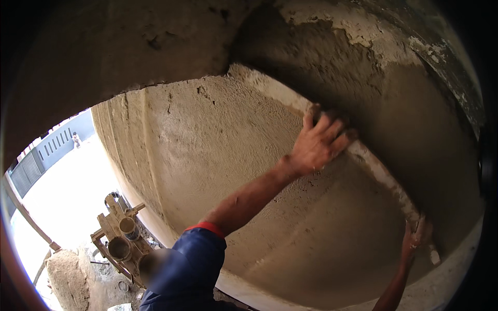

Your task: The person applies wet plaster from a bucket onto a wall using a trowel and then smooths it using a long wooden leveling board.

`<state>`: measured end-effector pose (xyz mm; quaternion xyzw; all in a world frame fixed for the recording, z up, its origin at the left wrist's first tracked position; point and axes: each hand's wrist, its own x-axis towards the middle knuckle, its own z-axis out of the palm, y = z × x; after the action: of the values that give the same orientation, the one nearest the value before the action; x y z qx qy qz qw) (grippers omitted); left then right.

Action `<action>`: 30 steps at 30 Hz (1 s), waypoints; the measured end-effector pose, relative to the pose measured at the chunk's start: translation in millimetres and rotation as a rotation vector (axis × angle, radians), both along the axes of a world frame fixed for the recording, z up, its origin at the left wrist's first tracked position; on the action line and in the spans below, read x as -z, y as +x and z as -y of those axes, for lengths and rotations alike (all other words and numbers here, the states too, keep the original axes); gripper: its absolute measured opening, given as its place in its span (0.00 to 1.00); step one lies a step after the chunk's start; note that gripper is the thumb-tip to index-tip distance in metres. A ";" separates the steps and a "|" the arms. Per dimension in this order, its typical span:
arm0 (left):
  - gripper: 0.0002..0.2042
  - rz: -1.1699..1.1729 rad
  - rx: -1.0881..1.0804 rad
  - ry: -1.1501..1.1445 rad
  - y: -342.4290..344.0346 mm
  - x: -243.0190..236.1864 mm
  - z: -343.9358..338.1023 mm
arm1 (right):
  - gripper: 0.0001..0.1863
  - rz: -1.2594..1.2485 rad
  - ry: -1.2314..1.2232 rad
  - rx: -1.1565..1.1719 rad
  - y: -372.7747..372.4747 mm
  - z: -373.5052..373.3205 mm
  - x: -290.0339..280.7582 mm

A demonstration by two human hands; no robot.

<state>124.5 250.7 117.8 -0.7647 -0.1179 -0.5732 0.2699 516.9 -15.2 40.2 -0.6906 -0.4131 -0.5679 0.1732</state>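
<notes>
A long, mortar-smeared straightedge [383,173] lies slantwise against a wall of wet grey-brown plaster [218,150], its upper end near the ceiling edge. Around its middle, my left hand [324,139] is closed with the fingers hooked over the upper edge. My right hand [419,234] grips it close to the lower end, at the far right. Smooth, darker plaster lies above and right of the straightedge; rougher, pitted plaster shows on its left side.
Below left stands a wooden trestle platform [111,225] with round buckets [120,249] on it. A sand heap [68,280] lies beside it. Outside, a distant person [77,140] is by a grey wall and gate [27,173]. A dark overhang [129,46] crosses the top.
</notes>
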 end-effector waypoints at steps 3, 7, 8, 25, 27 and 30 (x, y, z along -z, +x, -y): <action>0.19 0.019 -0.049 0.051 -4.8 -17.6 -7.9 | 0.30 -0.097 0.049 -0.027 -31.7 -15.9 -30.6; 0.19 0.071 -0.011 0.053 -1.9 -8.2 2.8 | 0.31 0.021 -0.001 -0.050 5.5 -6.7 -14.3; 0.19 0.038 -0.027 0.029 2.6 1.7 4.9 | 0.31 0.019 0.009 -0.053 14.2 -1.4 -3.7; 0.16 0.094 0.024 0.097 4.9 -18.3 4.5 | 0.31 0.019 -0.026 0.000 2.0 -0.2 -12.2; 0.17 0.063 0.028 0.055 4.1 -3.7 8.5 | 0.32 0.059 -0.062 -0.018 10.6 2.1 9.2; 0.18 0.060 0.013 0.090 -1.1 -3.2 7.4 | 0.32 -0.002 -0.028 -0.058 9.0 -1.2 16.6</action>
<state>123.4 243.2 121.0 -0.7350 -0.0951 -0.6021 0.2970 525.9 -14.0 23.6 -0.6813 -0.4406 -0.5560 0.1802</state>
